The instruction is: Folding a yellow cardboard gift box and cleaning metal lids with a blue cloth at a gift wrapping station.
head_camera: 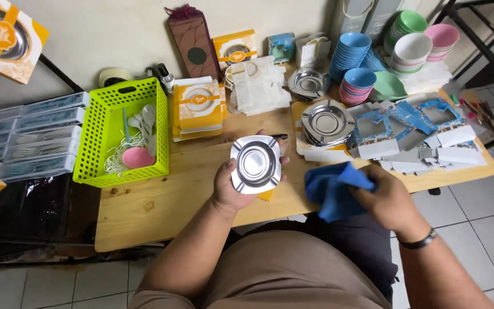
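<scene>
My left hand [231, 186] holds a shiny square metal dish [255, 163] with a round hollow, tilted up towards me above the wooden table [161, 200]. My right hand [390, 200] grips a bunched blue cloth [333, 189] just right of the dish, not touching it. A stack of the same metal dishes [327, 123] rests on the table behind the cloth, and another small stack [309, 83] sits further back.
A lime green basket [95, 143] with spoons and a pink bowl stands at the left. Yellow-and-white boxes [199, 109], flat blue-and-white cartons [413, 129], stacked blue, pink and green bowls [354, 63] and white bags [258, 86] fill the back and right.
</scene>
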